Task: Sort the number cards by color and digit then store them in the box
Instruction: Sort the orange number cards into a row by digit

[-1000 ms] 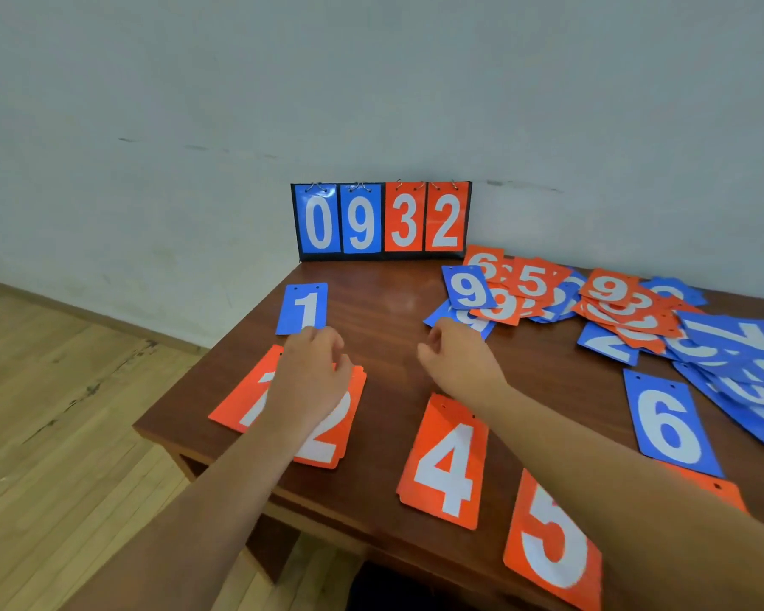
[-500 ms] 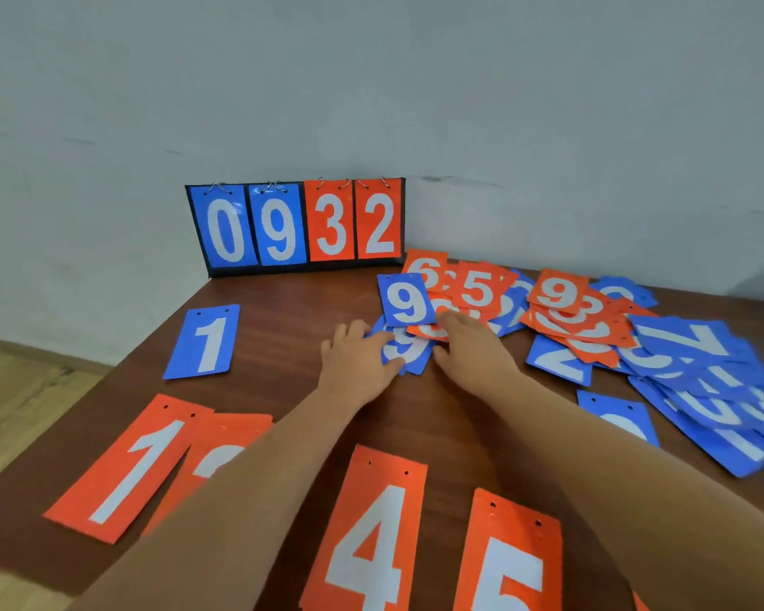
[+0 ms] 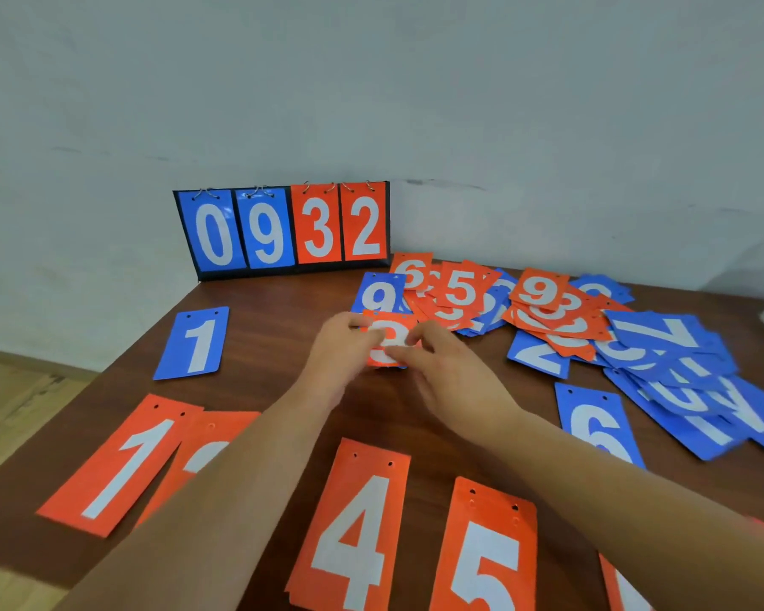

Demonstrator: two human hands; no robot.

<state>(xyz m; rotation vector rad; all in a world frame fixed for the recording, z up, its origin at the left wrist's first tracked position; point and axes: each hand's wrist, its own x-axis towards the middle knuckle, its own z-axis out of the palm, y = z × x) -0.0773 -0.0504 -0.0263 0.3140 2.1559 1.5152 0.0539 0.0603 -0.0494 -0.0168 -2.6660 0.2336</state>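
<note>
While the loose pile [image 3: 543, 302] lies at 2 o'clock, left hand [image 3: 340, 350] and right hand [image 3: 455, 377] pinch an orange 3 card [image 3: 387, 346] mid-table [image 3: 283, 332], fingers curled on its side edges.

head view, close above table [image 3: 283, 302], facing down
</note>
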